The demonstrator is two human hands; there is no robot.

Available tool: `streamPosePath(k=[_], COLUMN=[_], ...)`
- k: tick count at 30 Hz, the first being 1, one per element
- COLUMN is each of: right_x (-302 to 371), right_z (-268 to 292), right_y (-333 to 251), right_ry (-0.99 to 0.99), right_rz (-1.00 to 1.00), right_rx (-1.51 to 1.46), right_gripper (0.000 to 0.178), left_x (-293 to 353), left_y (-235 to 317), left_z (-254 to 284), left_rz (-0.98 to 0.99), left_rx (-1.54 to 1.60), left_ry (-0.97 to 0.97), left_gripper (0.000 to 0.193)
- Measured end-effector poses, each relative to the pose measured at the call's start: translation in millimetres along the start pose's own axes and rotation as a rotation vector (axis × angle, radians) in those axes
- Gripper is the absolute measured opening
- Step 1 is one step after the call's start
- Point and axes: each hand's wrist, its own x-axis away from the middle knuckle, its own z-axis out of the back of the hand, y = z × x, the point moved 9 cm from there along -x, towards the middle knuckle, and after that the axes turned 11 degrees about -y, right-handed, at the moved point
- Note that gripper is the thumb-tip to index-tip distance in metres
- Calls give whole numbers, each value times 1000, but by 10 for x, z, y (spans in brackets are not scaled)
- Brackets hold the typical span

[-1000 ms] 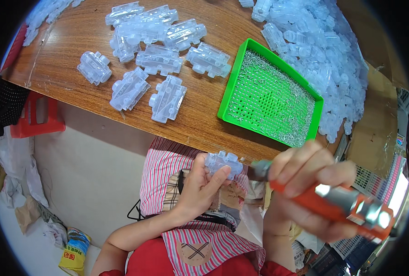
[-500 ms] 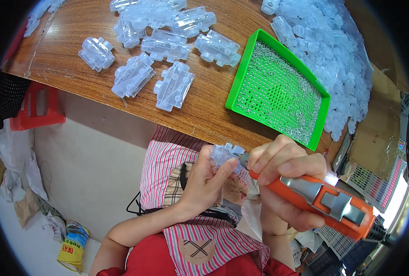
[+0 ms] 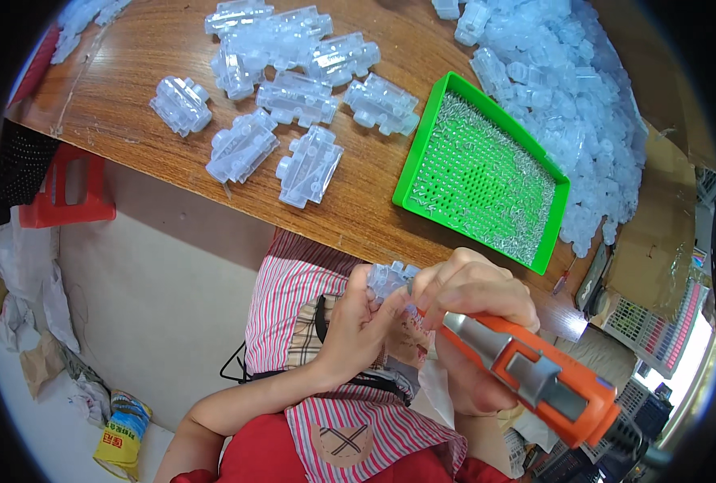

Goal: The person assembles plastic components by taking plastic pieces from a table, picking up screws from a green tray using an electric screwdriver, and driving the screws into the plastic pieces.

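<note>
Just off the table's front edge, my left hand (image 3: 356, 328) grips a clear plastic housing (image 3: 385, 278) between thumb and fingers. An orange and grey electric screwdriver (image 3: 555, 382) lies in my right hand (image 3: 480, 291), its fingers wrapped round the front of it. The tool slants, with its cord end low at the right and its front end toward the housing. My right fingers cover most of the tip, so its contact with the plastic cannot be made out.
Several similar clear housings (image 3: 310, 165) lie spread on the wooden table (image 3: 173, 173). A green perforated tray (image 3: 422, 137) holds many small silvery screws. Beyond it rises a large heap of clear plastic parts (image 3: 567, 105). A red stool (image 3: 72, 189) stands at the left.
My right hand and the screwdriver have shifted left, and the fingers now hide more of the tool's tip. My left hand still holds the housing. The whole view has tipped slightly.
</note>
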Motion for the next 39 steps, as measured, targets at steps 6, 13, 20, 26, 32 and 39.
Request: streamPosePath(k=[6,13,20,26,32,39], right_x=[-211,-316,-301,-333,-338,-336], right_z=[461,936,992,960,942,880], right_y=[-387,181,250,258,251,176], right_ry=[128,376,536,465,428,336], right_rz=[159,101,6,85,105,143], right_rx=[-219,-78,75,11,-5,-40], right_gripper=[82,86,85,82,81,81], left_x=[-17,66,85,41,33,15], left_y=[89,8,66,73,107,41], left_z=[-93,110,-72,-29,-76,-76], left_rz=[101,225,332,213,237,223], left_rx=[261,282,277,211,248,93], left_ry=[-32,-24,-124,-114,-94,-139], left_gripper=[23,33,32,29,23,24])
